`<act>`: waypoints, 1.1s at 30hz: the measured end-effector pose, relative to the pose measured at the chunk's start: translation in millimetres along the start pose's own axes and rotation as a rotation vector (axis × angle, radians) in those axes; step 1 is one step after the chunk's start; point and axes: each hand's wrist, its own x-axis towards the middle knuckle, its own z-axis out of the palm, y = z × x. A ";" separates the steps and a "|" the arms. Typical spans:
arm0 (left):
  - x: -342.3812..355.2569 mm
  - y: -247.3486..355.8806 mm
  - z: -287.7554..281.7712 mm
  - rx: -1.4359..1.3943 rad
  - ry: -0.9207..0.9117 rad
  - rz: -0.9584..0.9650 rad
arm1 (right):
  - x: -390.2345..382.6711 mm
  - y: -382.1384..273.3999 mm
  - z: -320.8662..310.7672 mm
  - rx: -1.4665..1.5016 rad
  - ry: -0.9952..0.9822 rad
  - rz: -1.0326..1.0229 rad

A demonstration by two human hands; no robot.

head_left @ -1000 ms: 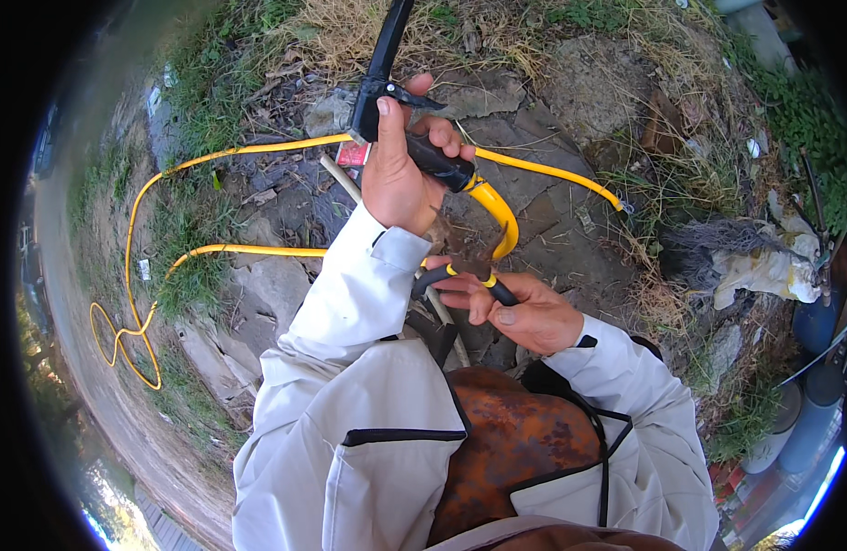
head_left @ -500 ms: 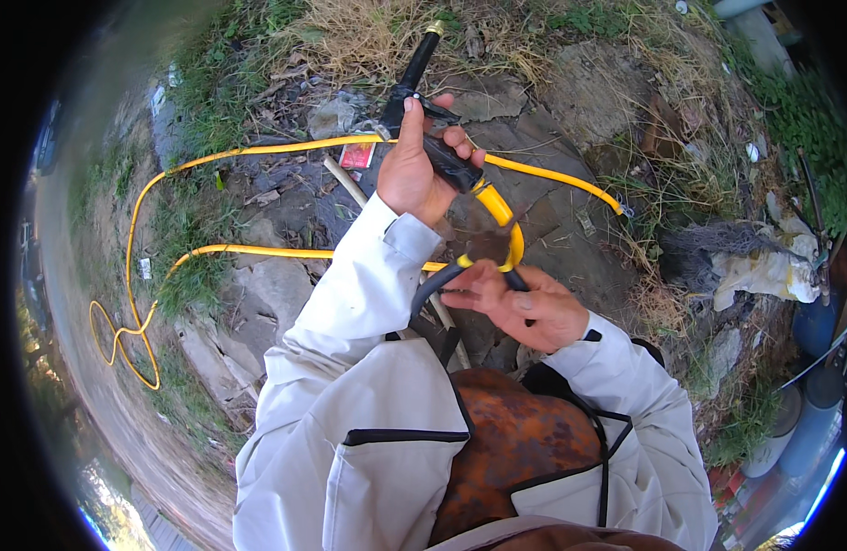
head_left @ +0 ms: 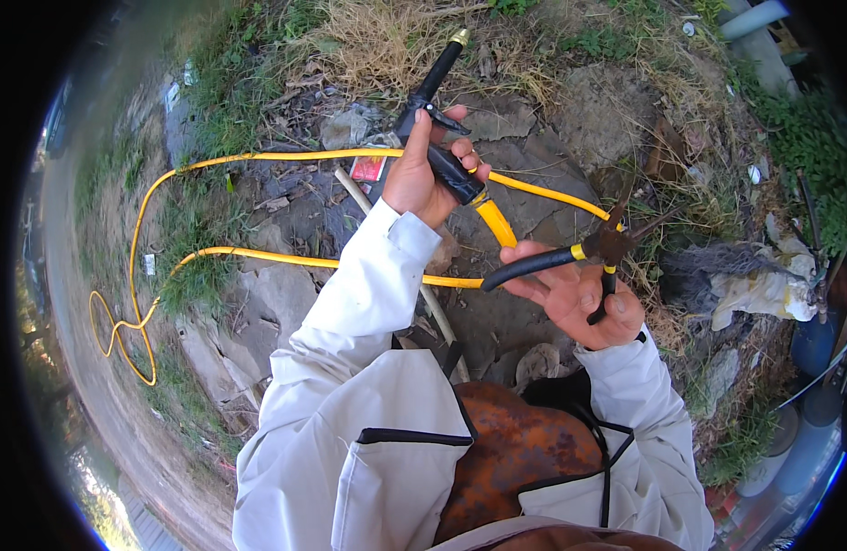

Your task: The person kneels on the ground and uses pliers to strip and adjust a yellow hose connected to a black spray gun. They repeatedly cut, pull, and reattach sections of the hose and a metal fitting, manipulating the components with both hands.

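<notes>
My left hand (head_left: 416, 184) is closed around the black grip of a spray gun (head_left: 454, 176), thumb along its side. The gun has a trigger lever and a brass tip, which points away from me. A short yellow hose piece (head_left: 493, 222) comes out of the grip's near end. My right hand (head_left: 584, 296) holds pincer-type pliers (head_left: 612, 245) with black handles and yellow bands; their handles are spread and their jaws apart, pointing right. The right fingertips are beside the hose piece's lower end; whether they touch it I cannot tell.
A long yellow hose (head_left: 258, 156) loops over the ground to the left, one end passing behind the pliers. A pale stick (head_left: 355, 191) and a red packet (head_left: 368, 169) lie under my left arm. Crumpled whitish sheeting (head_left: 763, 283) and blue containers (head_left: 814, 335) are at right.
The pliers have moved from the hose piece below the gun out to the right, and they have turned so the jaws point right. My left hand and the spray gun have shifted slightly right.
</notes>
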 end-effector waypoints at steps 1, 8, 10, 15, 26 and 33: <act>0.5 -0.5 0.9 0.015 -0.003 0.000 | 0.6 -1.2 1.7 -0.010 -0.028 0.012; 4.3 -4.7 -1.6 -0.021 -0.079 -0.036 | -2.2 9.4 15.0 0.162 -0.143 0.063; 3.8 -4.3 -2.7 -0.023 -0.080 -0.035 | -5.2 17.1 12.7 0.209 -0.188 0.063; 2.4 -6.4 -0.6 0.024 -0.041 -0.024 | -7.9 20.8 16.6 0.263 -0.213 0.046; 6.9 -6.7 -3.1 0.056 0.058 -0.015 | -9.4 17.9 6.8 0.104 -0.134 -0.038; 5.6 6.5 -5.1 0.121 0.103 0.021 | -11.6 -6.2 -4.4 -0.585 0.268 0.157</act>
